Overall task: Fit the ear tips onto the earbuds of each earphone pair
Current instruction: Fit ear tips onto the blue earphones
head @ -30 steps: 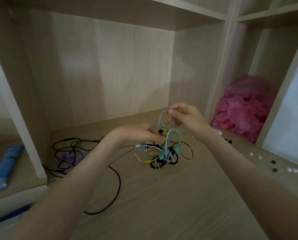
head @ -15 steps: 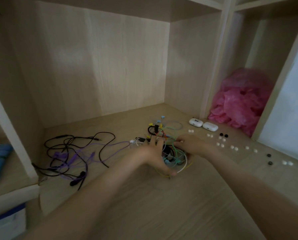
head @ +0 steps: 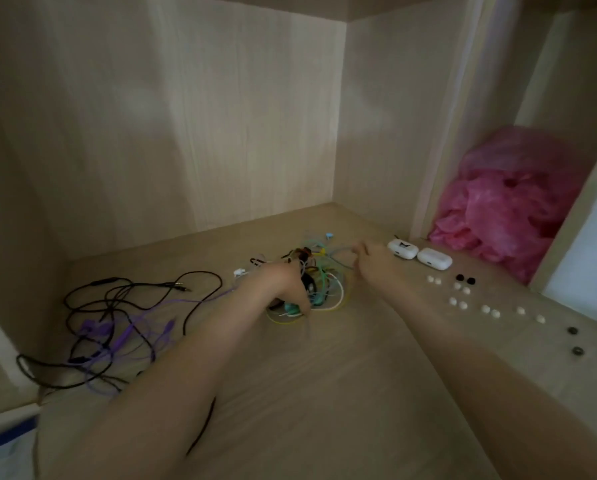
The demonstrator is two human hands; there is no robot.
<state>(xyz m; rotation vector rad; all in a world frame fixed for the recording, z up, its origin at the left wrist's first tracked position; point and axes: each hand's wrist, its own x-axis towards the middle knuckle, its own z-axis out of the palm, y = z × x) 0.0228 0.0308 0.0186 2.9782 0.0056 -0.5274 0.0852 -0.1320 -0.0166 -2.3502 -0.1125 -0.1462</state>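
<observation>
Left hand point(head: 283, 284) hides part of earphone tangle point(head: 328, 289).

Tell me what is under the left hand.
The left hand lies on the tangle of coloured earphone cables; a teal bit shows below its fingers. What the palm covers is hidden.

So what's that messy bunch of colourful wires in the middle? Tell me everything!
The tangle of thin colourful earphone cables is a loose heap of rubbery-looking green, yellow, white, black and grey-blue loops lying on the pale wooden shelf floor. The left hand grips its left side; the right hand pinches a grey-blue loop at its right edge. Small earbud ends poke out, too blurred to detail.
</observation>
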